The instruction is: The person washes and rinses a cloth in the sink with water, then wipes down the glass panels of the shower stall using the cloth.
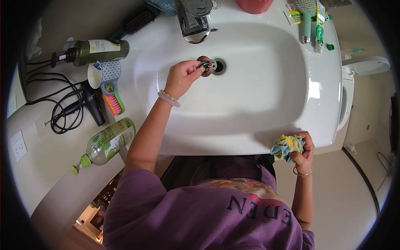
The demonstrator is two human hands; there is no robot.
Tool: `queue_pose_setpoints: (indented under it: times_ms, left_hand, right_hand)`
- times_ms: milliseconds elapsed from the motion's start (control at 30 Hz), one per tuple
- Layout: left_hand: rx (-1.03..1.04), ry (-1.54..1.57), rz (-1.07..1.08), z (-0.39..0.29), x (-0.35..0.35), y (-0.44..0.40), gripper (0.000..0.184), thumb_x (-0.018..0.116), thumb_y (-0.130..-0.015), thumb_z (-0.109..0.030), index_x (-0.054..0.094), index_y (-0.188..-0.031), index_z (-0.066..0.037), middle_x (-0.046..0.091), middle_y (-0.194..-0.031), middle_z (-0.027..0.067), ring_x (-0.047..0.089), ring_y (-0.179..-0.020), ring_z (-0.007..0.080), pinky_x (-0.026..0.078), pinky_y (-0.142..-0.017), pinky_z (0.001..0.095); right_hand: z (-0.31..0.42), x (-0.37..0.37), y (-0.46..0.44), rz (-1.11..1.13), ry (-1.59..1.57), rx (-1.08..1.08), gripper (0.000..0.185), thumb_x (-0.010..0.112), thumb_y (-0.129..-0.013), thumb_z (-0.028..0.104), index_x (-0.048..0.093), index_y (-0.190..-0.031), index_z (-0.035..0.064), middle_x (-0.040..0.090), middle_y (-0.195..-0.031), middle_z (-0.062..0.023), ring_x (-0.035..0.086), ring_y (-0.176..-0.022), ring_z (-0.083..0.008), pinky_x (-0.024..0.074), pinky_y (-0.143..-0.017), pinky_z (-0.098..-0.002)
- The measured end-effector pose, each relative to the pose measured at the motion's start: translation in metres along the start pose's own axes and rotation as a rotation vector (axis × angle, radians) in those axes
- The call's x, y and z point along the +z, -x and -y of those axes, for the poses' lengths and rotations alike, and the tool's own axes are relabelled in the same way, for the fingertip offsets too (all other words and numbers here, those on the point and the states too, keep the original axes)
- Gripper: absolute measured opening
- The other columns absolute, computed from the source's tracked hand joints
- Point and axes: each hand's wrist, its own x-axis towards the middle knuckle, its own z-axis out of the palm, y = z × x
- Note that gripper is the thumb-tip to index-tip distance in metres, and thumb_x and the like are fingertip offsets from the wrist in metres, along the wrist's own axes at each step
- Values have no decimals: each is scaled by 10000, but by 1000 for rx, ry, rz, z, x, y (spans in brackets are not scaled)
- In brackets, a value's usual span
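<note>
Between the thumb and fingers of my left hand is a round metal drain stopper, tilted on its side. It is right beside the dark drain hole of the white sink; whether it touches the rim I cannot tell. My right hand grips a crumpled yellow and light-blue cloth at the sink's front edge. Above the drain stands a chrome faucet.
Left of the basin are a green pump bottle, a cup, a scrub brush, a corded hair dryer and a clear bottle. A hairbrush and toothpaste tube lie right, a red container behind.
</note>
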Motion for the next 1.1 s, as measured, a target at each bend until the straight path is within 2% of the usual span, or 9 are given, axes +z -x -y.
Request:
queue_pose_setpoints:
  times_ms: [167, 267, 367, 467, 567, 667, 767, 867, 1100]
  left_hand:
    - [70, 213, 68, 1, -2, 4, 230, 621, -859, -68, 623, -1073, 16, 634, -847, 10, 535, -737, 46, 441, -669, 181]
    - [43, 262, 73, 3, -2, 6, 249, 619, -858, -61, 616, -1096, 11, 631, -889, 13, 565, -809, 68, 463, -759, 194]
    - [-24, 353, 56, 7, 1, 6, 241, 611, -868, -89, 621, -1085, 17, 655, -914, 32, 584, -849, 80, 481, -790, 204]
    - [-99, 376, 53, 6, 0, 5, 239, 616, -867, -93, 628, -1086, 2, 651, -917, 13, 565, -823, 60, 471, -723, 184]
    - [-172, 422, 45, 10, 0, 2, 242, 625, -864, -111, 635, -1085, -10, 633, -844, -15, 502, -679, 25, 415, -575, 176]
    - [-270, 500, 48, 16, -2, -1, 256, 628, -865, -145, 634, -1088, -20, 576, -727, -43, 387, -552, 14, 308, -477, 185]
    - [-325, 644, 66, 21, -3, -3, 231, 629, -864, -170, 640, -1043, -25, 474, -620, -62, 328, -493, 25, 265, -446, 189]
    - [-439, 878, 146, 27, -7, -5, 187, 625, -864, -179, 636, -997, -48, 392, -589, -72, 347, -500, 32, 258, -447, 180]
    - [-479, 1081, 305, 35, -10, -8, 141, 596, -875, -213, 562, -906, -79, 375, -592, -63, 353, -504, 30, 270, -445, 168]
  right_hand:
    - [0, 0, 0, -7, -11, -3, 382, 606, -578, 26, 499, -944, 5, 545, -865, -31, 533, -788, -109, 439, -744, -238]
    - [-2, 0, 0, -4, 2, -8, 384, 608, -577, 28, 501, -945, 5, 542, -863, -29, 529, -787, -107, 436, -744, -236]
    - [-1, -1, 0, -12, 31, -16, 379, 612, -572, 34, 504, -934, 6, 535, -855, -25, 517, -779, -104, 428, -738, -233]
    - [0, 2, 0, -22, 21, -22, 371, 616, -568, 42, 505, -921, 7, 529, -847, -21, 505, -770, -102, 419, -731, -230]
    - [0, 2, 0, -21, 17, -30, 367, 618, -567, 45, 505, -914, 8, 527, -844, -20, 500, -766, -102, 415, -726, -228]
    - [0, 2, 0, -21, 13, -31, 364, 620, -570, 48, 506, -913, 9, 528, -844, -21, 498, -763, -101, 413, -722, -227]
    - [-1, 1, 0, -14, 15, -36, 364, 623, -576, 51, 506, -918, 10, 532, -847, -23, 502, -768, -102, 415, -726, -227]
    - [-1, 1, 0, -10, 4, -35, 370, 626, -581, 50, 505, -929, 9, 538, -855, -25, 511, -777, -102, 420, -736, -229]
    - [-5, -3, 0, 1, 3, -47, 398, 623, -576, 39, 499, -954, 8, 542, -863, -26, 524, -789, -101, 430, -748, -231]
